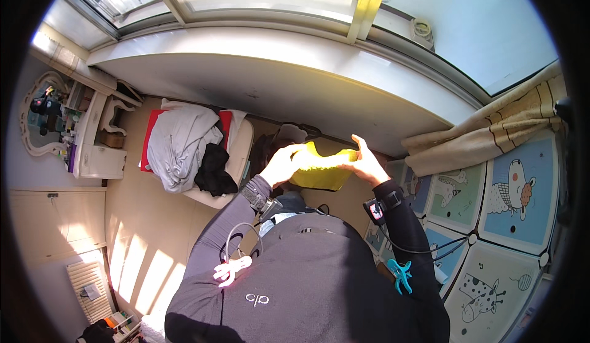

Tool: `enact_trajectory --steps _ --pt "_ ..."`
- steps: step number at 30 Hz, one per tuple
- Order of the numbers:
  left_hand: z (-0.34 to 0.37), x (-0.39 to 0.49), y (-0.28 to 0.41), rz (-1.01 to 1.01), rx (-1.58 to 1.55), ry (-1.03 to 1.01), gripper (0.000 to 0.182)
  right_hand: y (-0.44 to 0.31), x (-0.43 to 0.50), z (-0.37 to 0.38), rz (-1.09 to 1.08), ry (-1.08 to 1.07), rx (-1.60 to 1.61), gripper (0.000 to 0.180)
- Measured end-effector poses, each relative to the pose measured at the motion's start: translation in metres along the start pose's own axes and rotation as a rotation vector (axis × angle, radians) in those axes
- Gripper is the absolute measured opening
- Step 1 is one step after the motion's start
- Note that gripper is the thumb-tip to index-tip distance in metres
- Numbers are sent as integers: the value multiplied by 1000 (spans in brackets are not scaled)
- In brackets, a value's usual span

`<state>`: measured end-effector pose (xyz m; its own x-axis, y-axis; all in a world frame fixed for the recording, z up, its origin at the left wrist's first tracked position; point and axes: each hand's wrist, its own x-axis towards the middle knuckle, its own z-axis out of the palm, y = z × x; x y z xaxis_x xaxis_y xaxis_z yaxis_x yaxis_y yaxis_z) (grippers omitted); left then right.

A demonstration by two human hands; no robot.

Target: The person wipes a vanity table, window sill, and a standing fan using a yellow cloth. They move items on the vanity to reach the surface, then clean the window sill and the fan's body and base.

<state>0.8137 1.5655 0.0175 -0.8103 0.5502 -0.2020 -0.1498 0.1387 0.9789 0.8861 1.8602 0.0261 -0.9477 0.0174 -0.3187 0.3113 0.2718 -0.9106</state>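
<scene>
A yellow cloth (322, 179) hangs between my two hands in front of my chest, its upper edge sagging in the middle. My left hand (285, 164) pinches one upper corner, in bright sunlight. At the other end, my right hand (368, 162) grips the cloth between thumb and fingers, with one digit pointing up. The lower part of the cloth drapes down towards me. Behind it, dark items (288, 133) lie on the floor by the wall, partly hidden by the cloth and my left hand.
To the left, a light grey garment (182, 145) and a black garment (216, 170) lie on a pale padded seat (244, 152). A white dressing table (101, 158) with a mirror stands farther left. Cartoon-panel storage cubes (454, 195) and a beige curtain (479, 135) are on the right, below a window.
</scene>
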Motion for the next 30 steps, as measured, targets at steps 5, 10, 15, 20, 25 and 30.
enact_trajectory --steps 5,10,15,20,25,30 --pt "-50 20 13 12 673 66 35 -44 46 27 -233 -48 -855 42" --pt "-111 39 28 -2 783 321 29 -99 96 65 -236 -165 -206 38" --pt "-125 44 35 141 679 776 68 -159 129 118 -318 -140 -96 47" --pt "-148 39 35 -139 -1216 130 77 -197 159 168 -411 -460 -84 52" --pt "-231 65 41 -14 -1239 444 53 -213 178 160 -149 -600 424 69" --pt "-400 133 57 522 -448 868 64 -186 186 103 -100 -312 324 56"
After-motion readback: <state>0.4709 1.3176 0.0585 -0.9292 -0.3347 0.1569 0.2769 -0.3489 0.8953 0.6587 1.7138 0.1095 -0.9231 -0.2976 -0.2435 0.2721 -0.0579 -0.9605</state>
